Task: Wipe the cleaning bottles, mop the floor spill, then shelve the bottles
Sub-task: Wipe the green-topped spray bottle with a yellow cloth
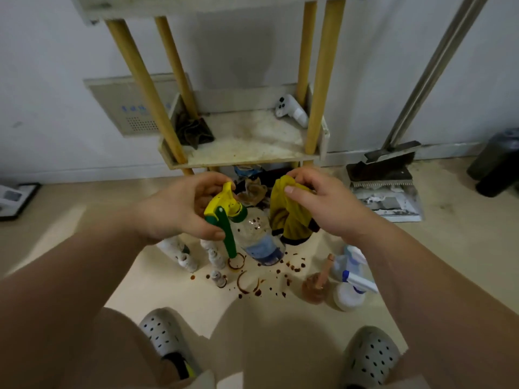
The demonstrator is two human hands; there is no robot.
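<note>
- While the left hand (182, 211) is clamped round the yellow-and-green trigger head of the clear spray bottle (259, 240), holding it above the floor in front of the shelf unit, the right hand (323, 203) pinches a bunched yellow cloth (289, 217) just beside the bottle's shoulder. I cannot tell whether cloth and bottle touch.
- Held bottle: brown specks dot its clear upper wall, so its wipe looks unfinished.
- Other bottles: two white bottles (182, 255), a small bottle (219, 279), a brown pump bottle (316, 287) and a white sprayer with a blue trigger (351, 290) stand on the floor. Whether any has been wiped cannot be told.
- Floor spill (252, 284): brown drops and ring marks lie between the bottles, so mopping appears not yet begun.
- Lower shelf (247, 153): it carries a dark rag (193, 130) and one white sprayer lying on its side (292, 110), so shelving appears almost wholly left to do.
- Judgement: the work stands in the first of its three stages.
</note>
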